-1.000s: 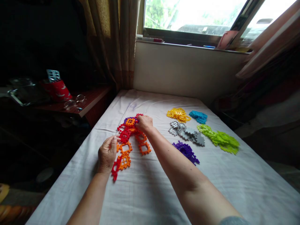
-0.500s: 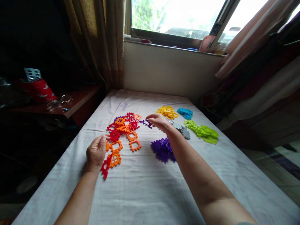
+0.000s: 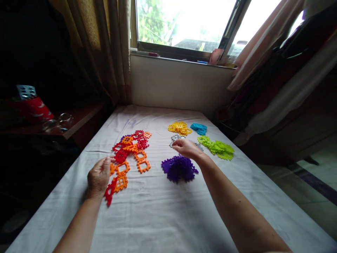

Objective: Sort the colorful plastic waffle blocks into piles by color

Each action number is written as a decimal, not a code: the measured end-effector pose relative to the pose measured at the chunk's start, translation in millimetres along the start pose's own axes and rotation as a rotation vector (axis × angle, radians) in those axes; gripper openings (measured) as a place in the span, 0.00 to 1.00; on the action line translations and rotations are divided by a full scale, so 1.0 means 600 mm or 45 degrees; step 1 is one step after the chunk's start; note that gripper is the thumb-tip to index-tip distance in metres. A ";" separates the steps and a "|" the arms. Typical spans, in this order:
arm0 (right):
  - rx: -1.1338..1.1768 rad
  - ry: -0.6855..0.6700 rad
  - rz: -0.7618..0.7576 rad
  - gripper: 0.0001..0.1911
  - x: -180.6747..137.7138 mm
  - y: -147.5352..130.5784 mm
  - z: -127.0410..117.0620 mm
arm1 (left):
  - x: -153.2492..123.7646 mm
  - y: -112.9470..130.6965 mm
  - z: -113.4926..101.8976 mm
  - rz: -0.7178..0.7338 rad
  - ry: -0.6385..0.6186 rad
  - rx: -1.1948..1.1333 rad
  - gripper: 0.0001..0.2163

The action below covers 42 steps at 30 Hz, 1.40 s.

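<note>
My left hand (image 3: pixel 99 176) rests at the left edge of a pile of red and orange interlocking plastic pieces. Its fingers are curled, and the fingertips meet a red piece (image 3: pixel 120 156); whether they grip it is hidden. Below lie an orange window piece (image 3: pixel 121 182) and a tilted red piece (image 3: pixel 110 191). My right hand (image 3: pixel 188 148) hovers over the far side of a heap of purple pieces (image 3: pixel 179 170), in front of grey pieces (image 3: pixel 176 138). The right fingers are bent and close together, and anything between them is hidden. Purple shows directly beneath that hand.
Beyond the right hand are yellow pieces (image 3: pixel 180 128) and blue pieces (image 3: pixel 199 128), with lime green pieces (image 3: pixel 217 147) to the right. A pale sheet (image 3: pixel 147 221) covers the surface. Left stands a brown desk (image 3: pixel 79 117) with glasses (image 3: pixel 64 117) and a red container (image 3: pixel 35 109).
My right hand has moved from beside the red and orange pile, where it held a purple triangular piece, to above the purple heap. My left hand stays by its pile. The camera view has shifted.
</note>
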State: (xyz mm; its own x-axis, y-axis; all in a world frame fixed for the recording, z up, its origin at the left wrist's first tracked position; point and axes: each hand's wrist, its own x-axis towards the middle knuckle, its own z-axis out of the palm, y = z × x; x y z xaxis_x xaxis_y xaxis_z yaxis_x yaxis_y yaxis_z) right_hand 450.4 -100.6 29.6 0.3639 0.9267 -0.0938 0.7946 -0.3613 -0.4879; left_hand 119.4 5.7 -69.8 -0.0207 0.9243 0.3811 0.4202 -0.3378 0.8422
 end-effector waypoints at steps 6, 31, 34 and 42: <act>-0.189 -0.032 -0.182 0.13 0.090 -0.108 0.056 | -0.002 -0.001 0.003 0.039 0.004 -0.013 0.21; -0.380 -0.137 -0.695 0.28 0.174 -0.251 0.188 | -0.001 0.007 -0.001 0.074 0.026 -0.049 0.20; -0.392 -0.185 -0.682 0.22 0.182 -0.262 0.200 | 0.000 0.009 -0.003 0.064 0.023 -0.037 0.20; -0.083 0.158 -0.528 0.22 0.131 -0.191 0.161 | 0.001 0.004 0.000 0.079 0.033 -0.028 0.20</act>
State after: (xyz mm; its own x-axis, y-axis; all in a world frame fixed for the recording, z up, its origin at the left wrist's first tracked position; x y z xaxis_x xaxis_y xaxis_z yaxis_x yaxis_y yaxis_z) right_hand 341.0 23.3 -6.0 0.0603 0.9768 0.2057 0.9134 0.0292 -0.4061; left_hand 120.3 5.2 -67.6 -0.0185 0.8966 0.4425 0.4016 -0.3987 0.8245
